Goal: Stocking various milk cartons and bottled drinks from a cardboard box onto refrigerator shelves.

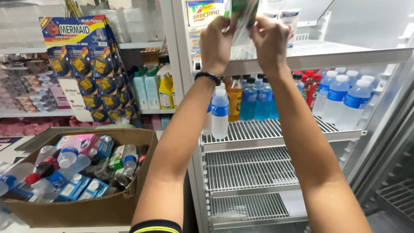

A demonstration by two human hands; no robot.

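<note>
Both my arms reach up to the top shelf point(327, 54) of an open white fridge. My left hand point(215, 43) and my right hand point(271, 43) together grip a green and white drink carton point(242, 17), held upright in front of other cartons on that shelf. A dark beaded bracelet point(208, 76) circles my left wrist. One shelf down stand clear water bottles with blue labels point(340, 97), blue drink bottles point(254, 99), an orange one point(235, 99) and red-capped bottles point(307, 84).
A cardboard box point(82, 207) at lower left holds several bottles and small drink cartons. Behind it, shop shelves carry hanging card packs point(90, 73) and detergent bottles point(153, 88). The lower wire racks point(250, 170) carry nothing. The fridge door point(388, 129) stands open at right.
</note>
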